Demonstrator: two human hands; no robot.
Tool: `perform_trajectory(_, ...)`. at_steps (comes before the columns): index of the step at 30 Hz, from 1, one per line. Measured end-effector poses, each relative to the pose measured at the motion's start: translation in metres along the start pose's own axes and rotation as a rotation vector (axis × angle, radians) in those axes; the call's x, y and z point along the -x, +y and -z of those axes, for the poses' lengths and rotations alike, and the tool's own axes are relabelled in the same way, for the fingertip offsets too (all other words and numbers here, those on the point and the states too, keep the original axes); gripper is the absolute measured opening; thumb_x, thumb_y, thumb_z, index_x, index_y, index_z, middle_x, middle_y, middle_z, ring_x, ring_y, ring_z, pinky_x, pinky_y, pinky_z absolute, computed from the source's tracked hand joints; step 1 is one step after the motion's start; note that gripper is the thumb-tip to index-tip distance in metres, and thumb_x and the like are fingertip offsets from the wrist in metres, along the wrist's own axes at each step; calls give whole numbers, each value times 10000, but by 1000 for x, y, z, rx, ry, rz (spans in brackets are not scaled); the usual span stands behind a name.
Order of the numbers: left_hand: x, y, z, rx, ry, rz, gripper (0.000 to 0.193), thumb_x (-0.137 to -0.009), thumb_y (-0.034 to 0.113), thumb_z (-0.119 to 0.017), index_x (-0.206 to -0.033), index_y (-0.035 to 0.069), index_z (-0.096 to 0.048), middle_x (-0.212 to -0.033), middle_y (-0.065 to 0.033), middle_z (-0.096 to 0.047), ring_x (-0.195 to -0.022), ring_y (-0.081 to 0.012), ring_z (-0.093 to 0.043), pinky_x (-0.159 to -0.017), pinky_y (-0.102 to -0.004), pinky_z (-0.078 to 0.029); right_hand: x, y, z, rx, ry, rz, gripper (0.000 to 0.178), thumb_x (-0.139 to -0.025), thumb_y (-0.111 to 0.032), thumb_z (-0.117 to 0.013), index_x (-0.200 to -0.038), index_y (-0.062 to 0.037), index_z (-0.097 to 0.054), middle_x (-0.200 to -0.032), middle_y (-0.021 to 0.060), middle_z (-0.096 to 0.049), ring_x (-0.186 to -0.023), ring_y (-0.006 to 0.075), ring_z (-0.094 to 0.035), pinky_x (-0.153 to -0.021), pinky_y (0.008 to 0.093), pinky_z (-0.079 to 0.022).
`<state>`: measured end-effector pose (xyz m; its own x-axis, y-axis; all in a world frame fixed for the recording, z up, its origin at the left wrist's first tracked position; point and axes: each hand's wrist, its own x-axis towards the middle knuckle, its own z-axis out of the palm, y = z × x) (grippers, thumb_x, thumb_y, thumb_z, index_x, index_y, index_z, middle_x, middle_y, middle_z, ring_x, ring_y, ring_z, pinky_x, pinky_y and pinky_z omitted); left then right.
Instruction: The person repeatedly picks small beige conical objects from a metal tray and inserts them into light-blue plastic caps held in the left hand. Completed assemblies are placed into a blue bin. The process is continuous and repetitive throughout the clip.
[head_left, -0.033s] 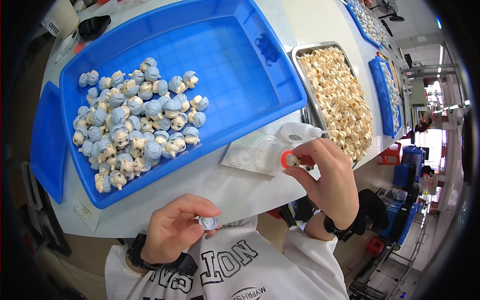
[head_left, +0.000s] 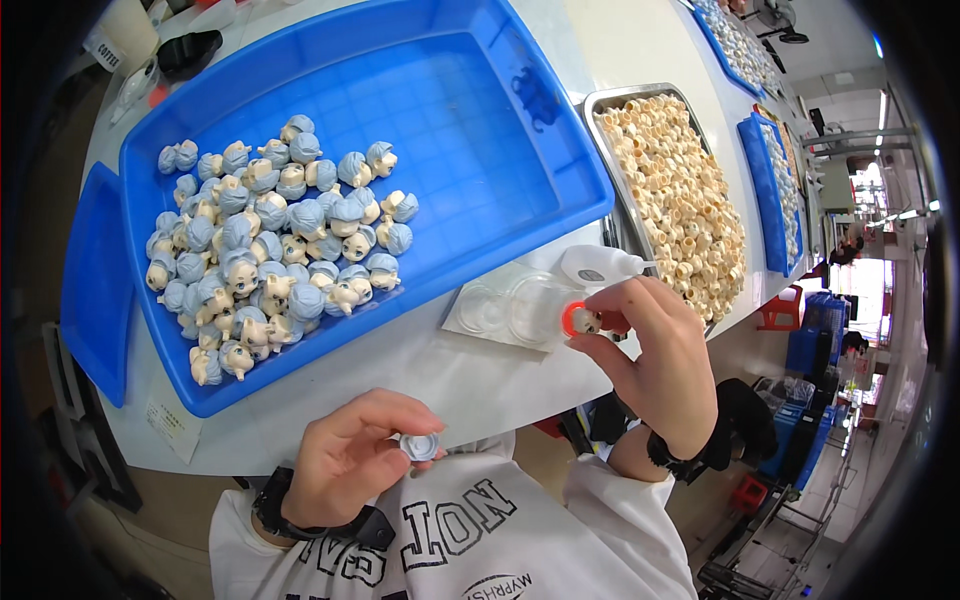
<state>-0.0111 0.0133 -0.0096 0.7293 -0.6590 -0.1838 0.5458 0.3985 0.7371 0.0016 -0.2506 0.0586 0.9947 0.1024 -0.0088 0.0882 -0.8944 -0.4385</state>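
My left hand (head_left: 350, 455) is closed, thumb and fingers pinching a small hollow pale-blue doll hair piece (head_left: 420, 446) above my lap. Its hollow side faces up. Farther right, my right hand (head_left: 660, 365) pinches a small cream doll face piece (head_left: 589, 323) at the red rim (head_left: 572, 319) of a clear container (head_left: 535, 310). The fingers partly cover that piece. Just behind the red rim lies a white squeeze bottle (head_left: 598, 266) with a pointed nozzle. A large blue tray (head_left: 430, 120) on the left carries many doll heads (head_left: 240, 275) with pale-blue hair.
A metal tray (head_left: 597, 105) filled with hollow cream pieces (head_left: 675, 190) stands right of the blue tray. Another blue bin (head_left: 95, 290) sits at the left edge, near a paper slip (head_left: 172, 430). More blue trays (head_left: 765, 200) line the table farther right. A red stool (head_left: 782, 308) stands beyond.
The pale-blue hair piece in my left hand has shifted very slightly to the right and tilted. My right hand looks the same.
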Motion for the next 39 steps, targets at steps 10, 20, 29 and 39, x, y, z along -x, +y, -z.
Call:
perform_trajectory(10, 2, 6, -3, 111, -1, 82, 349, -825, -16, -535, -1154, -91, -444, -1129, -178, -498, -954, -192, -568, -831, -322, -505, 10, 5, -6, -18, 138, 9, 282, -600, -91, -754, -810, -33, -576, -761, 83, -511, -731, 268, -516, -621, 348, -418)
perform_trajectory(20, 2, 4, -4, 67, 16, 61, 340, -802, -61, -526, -1138, -88, -479, -1133, -174, -498, -959, -198, -568, -836, -322, -495, 15, 5, -6, -12, 212, 24, 305, -583, -120, -770, -810, -36, -584, -751, 81, -514, -719, 266, -511, -612, 346, -414)
perform_trajectory(29, 4, 6, -9, 117, 62, 89, 371, -798, -93, -523, -1162, -74, -454, -1134, -158, -532, -967, -186, -567, -862, -310, -463, 17, 2, -9, -41, 239, 19, 311, -568, -117, -778, -808, -31, -600, -749, 85, -527, -695, 256, -513, -585, 334, -406)
perform_trajectory(39, -4, 3, -9, 86, 2, 31, 360, -802, -70, -552, -1156, -61, -493, -1098, -113, -498, -965, -152, -535, -855, -290, -446, 24, -40, -33, -427, 179, 390, 369, -545, -231, -793, -822, -44, -634, -705, 34, -541, -613, 185, -512, -518, 280, -368)
